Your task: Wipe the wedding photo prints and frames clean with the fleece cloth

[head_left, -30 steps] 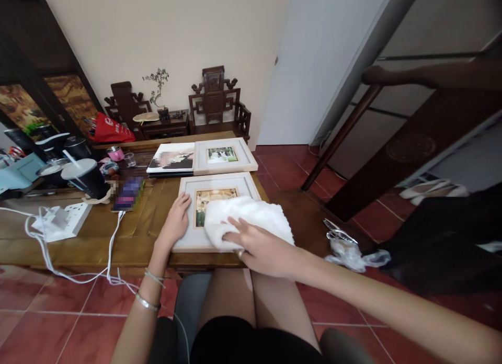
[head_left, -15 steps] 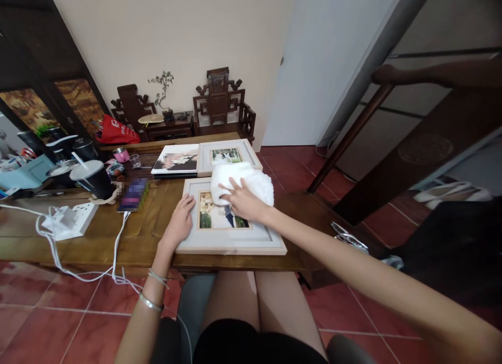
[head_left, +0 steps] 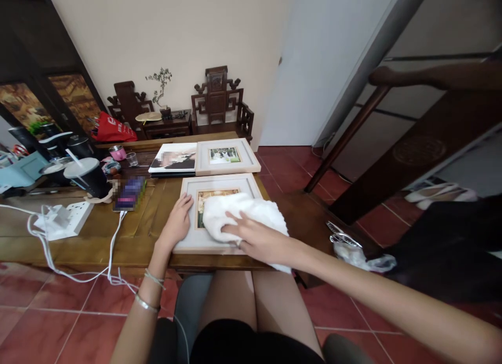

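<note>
A white fluffy cloth (head_left: 251,212) lies over the near part of a pale picture frame (head_left: 219,183) on the wooden table (head_left: 98,233). My right hand (head_left: 254,241) presses flat on the cloth with fingers stretched out. My left hand (head_left: 178,223) rests flat on the frame's left border, holding it steady. A strip of the photo (head_left: 201,204) shows left of the cloth.
A second frame (head_left: 227,156) and a photo print (head_left: 172,158) lie behind. To the left are a phone (head_left: 128,194), a dark cup with lid (head_left: 88,177), a white power strip (head_left: 63,220) with cables. A crumpled plastic bag (head_left: 358,254) lies at right by the stair rail.
My right hand has drawn the cloth from the frame's far right corner back toward me, over the photo's near part. The left hand has stayed on the frame's edge.
</note>
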### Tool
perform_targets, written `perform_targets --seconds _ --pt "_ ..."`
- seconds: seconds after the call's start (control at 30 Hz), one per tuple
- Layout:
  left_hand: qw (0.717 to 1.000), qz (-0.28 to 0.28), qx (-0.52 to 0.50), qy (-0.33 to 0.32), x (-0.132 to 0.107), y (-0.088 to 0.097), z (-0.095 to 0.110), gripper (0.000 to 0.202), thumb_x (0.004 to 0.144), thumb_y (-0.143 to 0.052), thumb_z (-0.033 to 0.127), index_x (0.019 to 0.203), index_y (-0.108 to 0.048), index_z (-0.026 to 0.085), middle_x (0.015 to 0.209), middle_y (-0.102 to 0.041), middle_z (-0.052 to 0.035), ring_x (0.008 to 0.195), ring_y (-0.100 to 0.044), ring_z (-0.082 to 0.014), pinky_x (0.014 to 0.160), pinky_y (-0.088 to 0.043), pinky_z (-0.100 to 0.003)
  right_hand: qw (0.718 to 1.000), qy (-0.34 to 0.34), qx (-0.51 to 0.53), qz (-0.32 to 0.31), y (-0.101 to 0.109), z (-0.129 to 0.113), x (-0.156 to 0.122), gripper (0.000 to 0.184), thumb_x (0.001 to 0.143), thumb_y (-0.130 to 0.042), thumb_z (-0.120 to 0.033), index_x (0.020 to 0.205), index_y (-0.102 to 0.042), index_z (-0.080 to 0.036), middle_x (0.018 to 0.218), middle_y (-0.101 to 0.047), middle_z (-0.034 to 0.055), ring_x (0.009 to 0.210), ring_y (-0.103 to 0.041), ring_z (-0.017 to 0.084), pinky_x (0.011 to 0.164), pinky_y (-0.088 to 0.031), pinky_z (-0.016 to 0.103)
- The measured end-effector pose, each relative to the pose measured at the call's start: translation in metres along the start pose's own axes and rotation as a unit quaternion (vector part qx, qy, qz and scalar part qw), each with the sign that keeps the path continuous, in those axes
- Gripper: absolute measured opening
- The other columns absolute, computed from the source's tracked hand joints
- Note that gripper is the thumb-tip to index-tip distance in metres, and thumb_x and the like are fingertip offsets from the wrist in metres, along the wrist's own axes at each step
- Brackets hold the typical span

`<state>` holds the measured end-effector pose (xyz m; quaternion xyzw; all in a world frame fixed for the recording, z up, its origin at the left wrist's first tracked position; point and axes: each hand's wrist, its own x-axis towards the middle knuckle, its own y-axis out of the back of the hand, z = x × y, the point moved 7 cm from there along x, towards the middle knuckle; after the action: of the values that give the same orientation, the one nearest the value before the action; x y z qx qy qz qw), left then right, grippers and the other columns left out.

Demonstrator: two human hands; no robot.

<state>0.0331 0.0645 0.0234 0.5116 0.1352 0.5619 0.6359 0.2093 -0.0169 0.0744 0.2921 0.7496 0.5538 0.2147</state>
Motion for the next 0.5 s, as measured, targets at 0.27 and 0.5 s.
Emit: perform_targets --seconds 0.27,0.5 --pt "1.0 -0.006 -0.008 0.006 0.001 0.001 -0.001 0.048 0.084 -0.034 0.005 0.126 -0.056 0.007 0.138 -0.052 -0.0161 0.138 -0.035 -0.0235 0.115 -0.029 -0.046 0.983 -0.077 -0.123 0.114 0.011 0.087 0.072 0.047 0.081 -0.041 -0.003 0.126 -0.053 -0.01 0.151 -0.031 0.0171 0.139 -0.019 0.038 0.105 -0.016 0.066" --pt "1.0 -0.003 -0.009 0.008 0.001 0.001 -0.001 0.05 0.084 -0.034 0.005 0.129 -0.054 0.01 0.138 -0.052 -0.0143 0.138 -0.035 -0.0224 0.115 -0.029 -0.047 0.993 -0.026 -0.104 0.048 0.0 0.049 0.055 0.05 0.077 -0.042 0.0 0.124 -0.057 -0.012 0.139 -0.048 0.0167 0.136 -0.025 0.04 0.101 -0.027 0.064"
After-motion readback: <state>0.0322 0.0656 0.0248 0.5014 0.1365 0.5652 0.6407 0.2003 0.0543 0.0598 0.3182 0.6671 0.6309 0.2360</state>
